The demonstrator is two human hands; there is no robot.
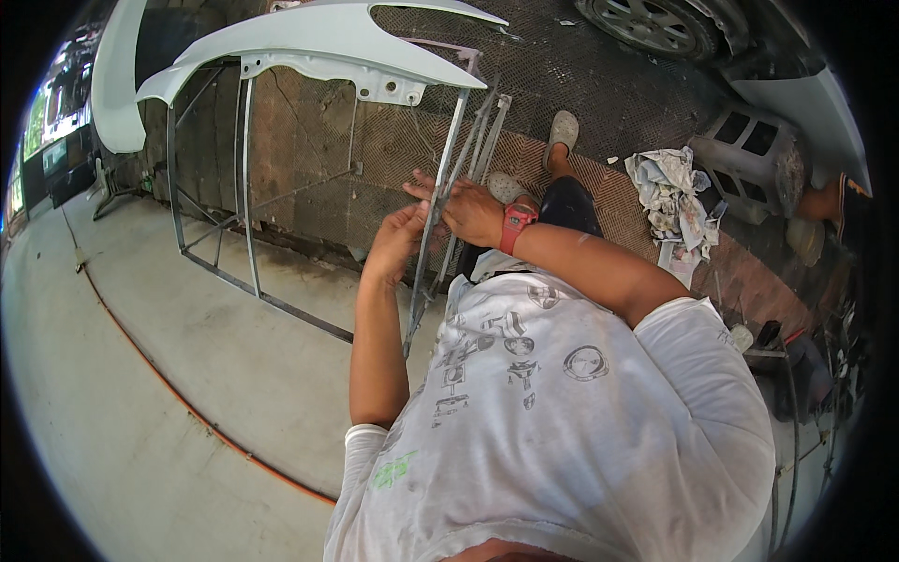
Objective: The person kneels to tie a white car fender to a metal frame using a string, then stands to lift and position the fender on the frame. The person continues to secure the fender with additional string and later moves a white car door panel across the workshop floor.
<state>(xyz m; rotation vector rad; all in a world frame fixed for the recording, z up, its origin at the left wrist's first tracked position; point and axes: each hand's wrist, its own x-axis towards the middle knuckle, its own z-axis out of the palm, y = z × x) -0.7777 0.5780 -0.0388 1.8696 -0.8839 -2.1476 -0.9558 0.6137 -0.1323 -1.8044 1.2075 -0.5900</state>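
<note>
My left hand (397, 238) is raised beside a slim post of a metal stand (248, 192). Its fingers are pinched together, and whatever they may hold is hidden. From the other side, my right hand (474, 214) reaches across to the same post, wearing a red wristwatch (516, 228). Some of its fingers stretch out past the post toward my left hand. Whether either hand touches the post I cannot tell. On top of the stand rests a pale grey car fender (309, 39), with its wheel arch and bolt-hole flange showing.
An orange hose (187, 405) crosses the pale floor at left. Another light panel (117, 84) stands at upper left. To the right lie crumpled newspapers (667, 192) beside a grey slotted part (744, 150). A car wheel (651, 23) shows at the top. Another person's leg (824, 201) is at far right.
</note>
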